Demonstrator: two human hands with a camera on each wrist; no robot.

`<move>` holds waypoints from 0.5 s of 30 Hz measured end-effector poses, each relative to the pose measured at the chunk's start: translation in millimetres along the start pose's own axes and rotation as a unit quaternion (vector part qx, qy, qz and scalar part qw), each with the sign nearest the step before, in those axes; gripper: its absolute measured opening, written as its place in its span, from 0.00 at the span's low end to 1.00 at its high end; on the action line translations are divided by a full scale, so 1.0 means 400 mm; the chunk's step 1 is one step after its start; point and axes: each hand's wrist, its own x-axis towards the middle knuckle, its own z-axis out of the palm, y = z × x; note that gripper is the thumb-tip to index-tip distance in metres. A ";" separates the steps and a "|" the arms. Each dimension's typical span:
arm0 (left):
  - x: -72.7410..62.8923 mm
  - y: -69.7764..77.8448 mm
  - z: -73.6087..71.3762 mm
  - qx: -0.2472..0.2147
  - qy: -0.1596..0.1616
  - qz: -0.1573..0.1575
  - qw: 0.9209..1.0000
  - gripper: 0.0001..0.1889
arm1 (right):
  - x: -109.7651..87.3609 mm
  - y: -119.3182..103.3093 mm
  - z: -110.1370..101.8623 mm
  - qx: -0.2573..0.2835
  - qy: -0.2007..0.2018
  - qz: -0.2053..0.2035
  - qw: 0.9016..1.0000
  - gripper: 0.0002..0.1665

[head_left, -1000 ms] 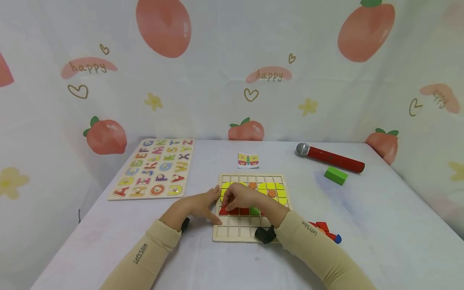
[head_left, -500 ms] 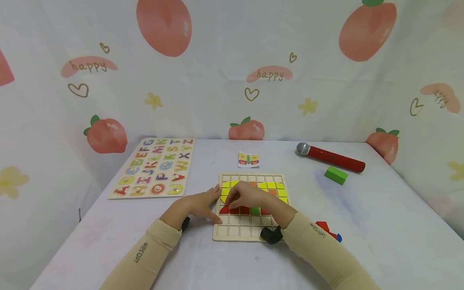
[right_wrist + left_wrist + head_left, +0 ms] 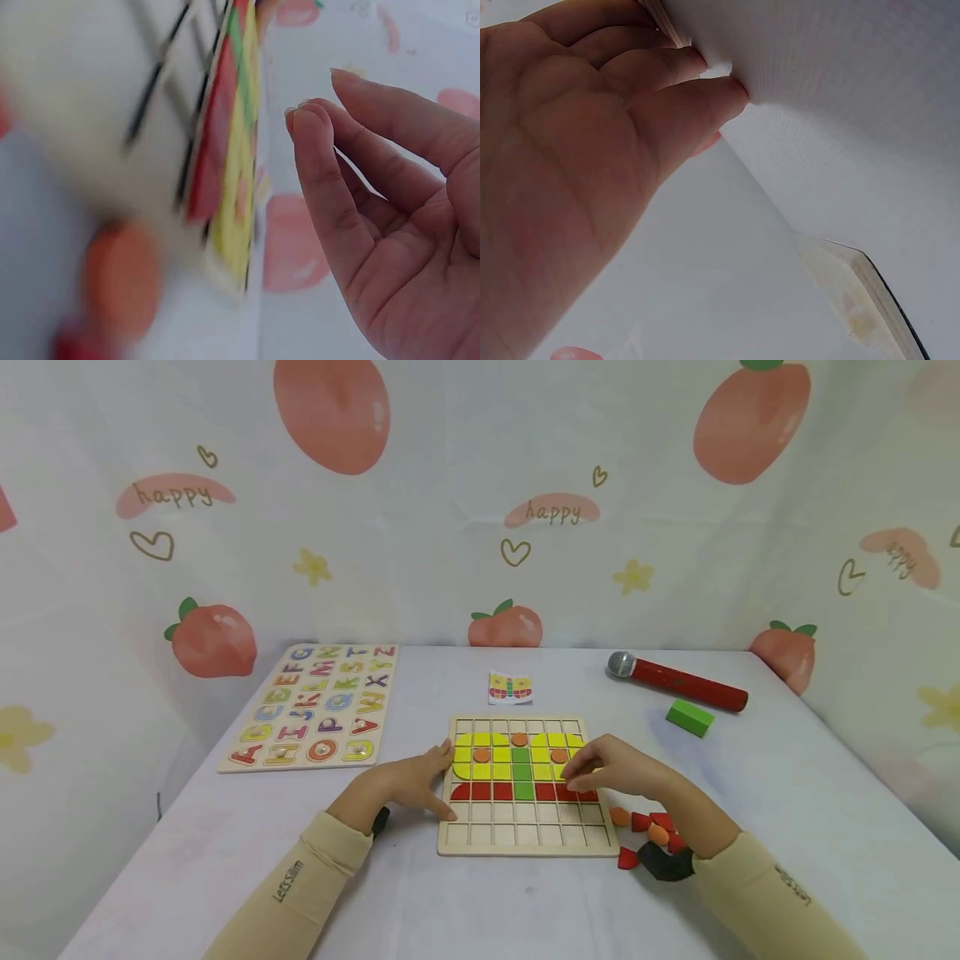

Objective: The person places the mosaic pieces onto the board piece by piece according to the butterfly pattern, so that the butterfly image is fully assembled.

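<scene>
A wooden grid board (image 3: pixel 491 835) lies mid-table. Yellow tiles (image 3: pixel 501 771) fill two wing shapes on it, split by a column of green tiles (image 3: pixel 522 770), with orange discs (image 3: pixel 520 740) among them. Below runs a row of red tiles (image 3: pixel 482 792). My left hand (image 3: pixel 405 783) rests along the board's left edge, thumb and fingers spread. My right hand (image 3: pixel 622 766) hovers over the board's right side. In the right wrist view its fingers (image 3: pixel 313 150) are loosely bent, apart from the thumb, with nothing seen between them.
Loose red pieces (image 3: pixel 628 858) and an orange disc (image 3: pixel 657 834) lie right of the board. Behind it sits a butterfly picture card (image 3: pixel 510 687). An alphabet board (image 3: pixel 311 706) is at left; a red microphone (image 3: pixel 678 682) and green block (image 3: pixel 690 717) are at right.
My right hand has moved right, away from the red tile at the row's left end, which now lies in the grid. The left hand keeps its place at the board's edge.
</scene>
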 end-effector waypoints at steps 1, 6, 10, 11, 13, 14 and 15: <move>-0.001 0.000 0.000 0.001 0.000 0.000 1.000 0.56 | -0.013 0.011 -0.004 0.001 0.001 0.007 1.000 0.11; -0.002 -0.002 0.000 0.000 0.002 0.002 1.000 0.56 | -0.073 0.064 -0.010 0.014 0.006 0.029 0.999 0.13; -0.002 -0.003 0.003 -0.005 0.001 0.003 1.000 0.56 | -0.108 0.105 -0.014 0.042 0.007 0.033 0.999 0.17; -0.001 -0.004 0.003 -0.005 0.001 0.004 1.000 0.56 | -0.116 0.114 -0.016 0.051 0.005 0.028 0.998 0.18; 0.001 -0.004 0.003 -0.004 0.001 0.005 1.000 0.56 | -0.130 0.132 -0.020 0.067 0.003 0.025 0.997 0.18; 0.001 -0.004 0.002 -0.004 0.001 0.007 1.000 0.56 | -0.136 0.140 -0.022 0.071 0.004 0.024 0.997 0.18; 0.003 -0.004 0.003 -0.003 0.002 0.008 1.000 0.56 | -0.142 0.146 -0.023 0.072 0.007 0.025 0.997 0.18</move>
